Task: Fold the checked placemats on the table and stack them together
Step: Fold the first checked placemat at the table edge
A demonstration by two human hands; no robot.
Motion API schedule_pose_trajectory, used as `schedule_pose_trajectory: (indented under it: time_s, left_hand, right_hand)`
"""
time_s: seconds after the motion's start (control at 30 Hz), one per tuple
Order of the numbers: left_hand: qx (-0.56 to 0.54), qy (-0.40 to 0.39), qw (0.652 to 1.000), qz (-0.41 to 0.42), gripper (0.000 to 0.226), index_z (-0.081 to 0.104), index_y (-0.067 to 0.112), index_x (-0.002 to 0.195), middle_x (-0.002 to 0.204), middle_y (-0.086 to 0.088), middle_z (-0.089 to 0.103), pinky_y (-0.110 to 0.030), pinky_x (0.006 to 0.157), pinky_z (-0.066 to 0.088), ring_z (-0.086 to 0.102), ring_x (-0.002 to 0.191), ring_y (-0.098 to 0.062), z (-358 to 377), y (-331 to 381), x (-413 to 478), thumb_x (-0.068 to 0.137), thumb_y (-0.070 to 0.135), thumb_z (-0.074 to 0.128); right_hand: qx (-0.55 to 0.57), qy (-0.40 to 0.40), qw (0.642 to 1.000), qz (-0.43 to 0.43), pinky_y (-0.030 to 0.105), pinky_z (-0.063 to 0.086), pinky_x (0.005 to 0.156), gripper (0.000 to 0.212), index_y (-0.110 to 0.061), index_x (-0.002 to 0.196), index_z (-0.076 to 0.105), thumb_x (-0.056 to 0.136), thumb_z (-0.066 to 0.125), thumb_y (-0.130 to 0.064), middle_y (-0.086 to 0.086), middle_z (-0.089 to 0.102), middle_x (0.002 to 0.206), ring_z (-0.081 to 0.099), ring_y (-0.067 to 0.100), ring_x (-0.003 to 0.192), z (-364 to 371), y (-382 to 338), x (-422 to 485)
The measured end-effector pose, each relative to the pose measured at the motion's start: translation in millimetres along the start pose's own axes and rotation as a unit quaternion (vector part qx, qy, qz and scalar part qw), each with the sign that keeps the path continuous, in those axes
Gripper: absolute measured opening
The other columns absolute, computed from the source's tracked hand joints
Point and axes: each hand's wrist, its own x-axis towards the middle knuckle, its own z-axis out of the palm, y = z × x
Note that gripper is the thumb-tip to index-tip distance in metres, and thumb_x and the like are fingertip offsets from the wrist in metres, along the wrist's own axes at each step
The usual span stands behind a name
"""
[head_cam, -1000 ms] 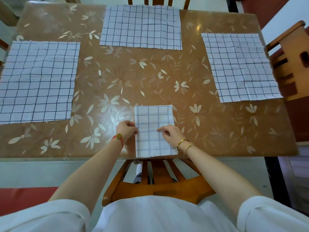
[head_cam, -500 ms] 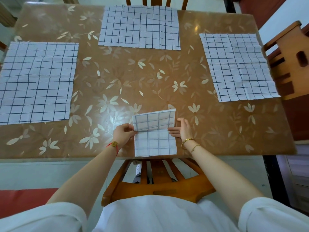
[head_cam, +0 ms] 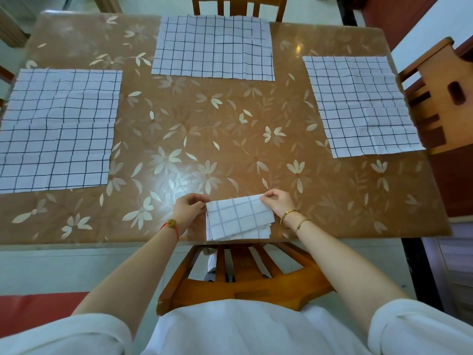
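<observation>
Placemat (head_cam: 239, 217) number one, checked and partly folded, lay at the table's (head_cam: 179, 119) near edge, low in the middle of the frame. Both hands pinched its upper corners: the left hand (head_cam: 189, 207) gripped the left corner, the right hand (head_cam: 277, 201) the right, fingers curled on the cloth. Three unfolded checked placemats lay flat, well apart: one at the left (head_cam: 57, 128), one at top centre (head_cam: 213, 47), one at the right (head_cam: 358, 105). A wooden chair (head_cam: 243, 283) stood below the table edge.
</observation>
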Motion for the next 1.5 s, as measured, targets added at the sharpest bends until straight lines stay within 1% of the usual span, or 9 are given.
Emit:
schedule_pose_trajectory:
  time_s: [0.1, 0.37, 0.5, 0.67, 0.83, 0.97, 1.3, 1.4, 1.5]
  left_hand:
    - [-0.007, -0.016, 1.000, 0.002, 0.019, 0.073, 0.012, 0.094, 0.103, -0.005, 0.073, -0.040, 0.088, 0.059, 0.070, 0.100, -0.024, -0.5, -1.0, -0.1, 0.087, -0.002, 0.063]
    - [-0.064, -0.034, 0.997, -0.004, 0.026, 0.069, 0.012, 0.101, 0.110, -0.007, 0.071, -0.033, 0.089, 0.057, 0.065, 0.110, -0.023, 3.8, 2.7, -8.3, 0.090, -0.008, 0.058]
    - [-0.014, -0.020, 1.000, 0.016, 0.031, 0.068, 0.022, 0.101, 0.110, 0.001, 0.071, -0.037, 0.093, 0.056, 0.064, 0.108, -0.020, 5.0, 0.9, -9.6, 0.088, -0.004, 0.059]
    - [0.022, -0.011, 0.999, 0.046, 0.033, 0.066, 0.018, 0.107, 0.102, 0.007, 0.070, -0.028, 0.084, 0.055, 0.064, 0.103, -0.017, 7.3, 1.4, -15.3, 0.088, -0.007, 0.057]
    - [0.042, 0.003, 0.997, 0.069, 0.043, 0.061, 0.020, 0.116, 0.110, 0.009, 0.070, -0.033, 0.089, 0.057, 0.064, 0.102, -0.007, 4.4, 0.2, -12.4, 0.086, -0.009, 0.058]
    - [0.042, -0.009, 0.997, 0.069, 0.047, 0.060, 0.019, 0.120, 0.114, 0.007, 0.069, -0.032, 0.091, 0.055, 0.062, 0.108, -0.008, 2.6, -1.8, -11.4, 0.086, -0.013, 0.053]
    - [0.096, -0.028, 0.991, 0.092, 0.049, 0.061, 0.019, 0.119, 0.113, 0.008, 0.068, -0.021, 0.080, 0.055, 0.065, 0.104, -0.013, -2.1, 1.0, -10.6, 0.085, -0.015, 0.049]
    - [0.139, -0.022, 0.984, 0.111, 0.042, 0.062, 0.018, 0.118, 0.113, 0.007, 0.067, -0.026, 0.089, 0.055, 0.064, 0.103, -0.011, -1.3, 0.9, -13.5, 0.086, -0.009, 0.055]
    - [0.256, -0.002, 0.950, 0.178, 0.038, 0.063, 0.019, 0.119, 0.117, 0.001, 0.063, -0.029, 0.094, 0.051, 0.059, 0.105, -0.014, -1.0, -3.3, -18.4, 0.087, 0.000, 0.057]
  right_hand:
    - [-0.032, 0.004, 0.999, -0.021, 0.018, 0.044, 0.064, 0.017, -0.008, 0.094, 0.057, 0.084, 0.069, -0.014, 0.002, 0.059, 0.081, 0.055, 0.014, 0.077, 1.2, 3.4, -1.9]
    - [-0.107, 0.015, 0.993, -0.043, 0.019, 0.042, 0.062, 0.037, -0.011, 0.110, 0.047, 0.083, 0.072, -0.015, 0.004, 0.055, 0.078, 0.051, 0.014, 0.068, 3.7, 11.3, -4.1]
    - [-0.167, 0.011, 0.984, -0.061, 0.022, 0.038, 0.061, 0.033, -0.017, 0.106, 0.045, 0.083, 0.069, -0.016, 0.002, 0.053, 0.074, 0.050, 0.016, 0.070, 5.2, 13.2, -4.6]
    - [-0.210, 0.010, 0.974, -0.078, 0.030, 0.043, 0.070, 0.030, -0.021, 0.102, 0.045, 0.082, 0.068, -0.017, -0.001, 0.053, 0.072, 0.052, 0.019, 0.078, 8.3, 13.9, -7.0]
    - [-0.172, 0.022, 0.983, -0.059, 0.037, 0.053, 0.073, 0.024, -0.021, 0.098, 0.051, 0.084, 0.070, -0.026, 0.004, 0.062, 0.077, 0.058, 0.019, 0.076, 11.3, 12.7, -7.1]
    - [-0.152, 0.034, 0.987, -0.040, 0.047, 0.059, 0.075, 0.019, -0.028, 0.087, 0.052, 0.085, 0.067, -0.016, 0.004, 0.066, 0.079, 0.065, 0.023, 0.081, 11.5, 12.4, -4.8]
    - [-0.235, 0.033, 0.969, -0.072, 0.038, 0.052, 0.076, 0.024, -0.015, 0.101, 0.050, 0.084, 0.065, -0.008, 0.003, 0.058, 0.076, 0.059, 0.023, 0.080, 18.0, 5.1, -11.4]
    - [-0.270, 0.033, 0.959, -0.079, 0.043, 0.054, 0.075, 0.025, -0.017, 0.100, 0.046, 0.084, 0.064, -0.010, 0.005, 0.059, 0.082, 0.058, 0.024, 0.078, 19.3, 3.0, -11.3]
    - [-0.299, 0.051, 0.947, -0.107, 0.043, 0.053, 0.072, 0.023, -0.017, 0.100, 0.042, 0.085, 0.058, -0.009, 0.004, 0.053, 0.099, 0.054, 0.023, 0.083, 20.7, 2.7, -13.3]
